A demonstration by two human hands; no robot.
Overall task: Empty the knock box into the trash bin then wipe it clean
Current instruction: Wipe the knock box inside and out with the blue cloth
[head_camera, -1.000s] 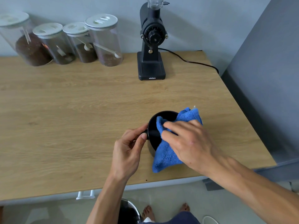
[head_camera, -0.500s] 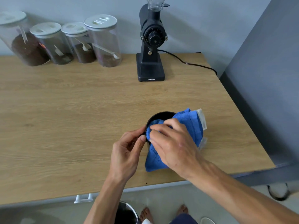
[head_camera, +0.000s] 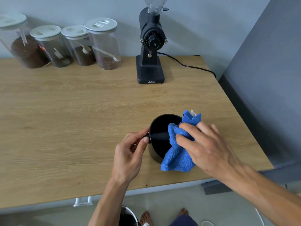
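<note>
Sitting near the front right corner of the light wooden table (head_camera: 65, 128), the round black knock box (head_camera: 158, 128) is showing a dark inside with a bar across it. The left hand (head_camera: 130, 154) is pinching a small black knob on the box's left side with thumb and fingers, while the right hand (head_camera: 206, 147) is pressing a fluffy blue cloth (head_camera: 177, 154) over the box's right rim with its fingers spread. The cloth is hiding the box's right side, and a round metal trash bin (head_camera: 128, 216) below the table edge is getting cut off by the left arm and the bottom of the view.
</note>
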